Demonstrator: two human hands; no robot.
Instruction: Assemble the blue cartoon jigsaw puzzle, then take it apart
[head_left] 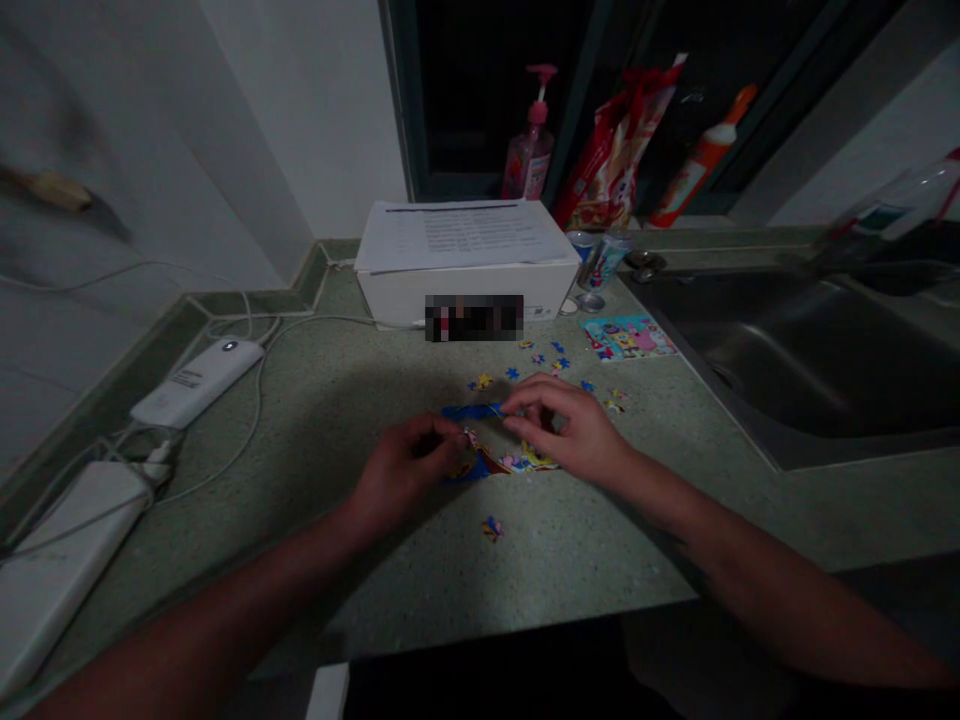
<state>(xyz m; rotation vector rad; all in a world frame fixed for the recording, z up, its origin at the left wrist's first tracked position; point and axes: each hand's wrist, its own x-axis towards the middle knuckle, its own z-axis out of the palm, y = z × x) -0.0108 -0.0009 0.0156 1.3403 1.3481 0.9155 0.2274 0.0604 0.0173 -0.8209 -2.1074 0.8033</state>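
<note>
A partly joined jigsaw puzzle [491, 466] lies on the counter between my hands, with a blue strip [472, 412] along its far side and bare counter showing inside. My left hand [405, 460] is closed at the puzzle's left side, thumb and fingertips together; what they pinch is hidden. Over the right side reaches my right hand [566, 425], its fingers pinching a jigsaw piece at the right end of the blue strip. Several loose pieces, among them a yellow one [484, 381] and a blue one [512, 373], are scattered beyond. Another loose piece [492, 528] sits nearer to me.
Behind the puzzle stands a white box [397, 297] with papers on top. A colourful picture card [630, 337] lies beside the metal sink [750, 350]. Cans [606, 260] stand by the box. White power banks [199, 382] and cables occupy the left.
</note>
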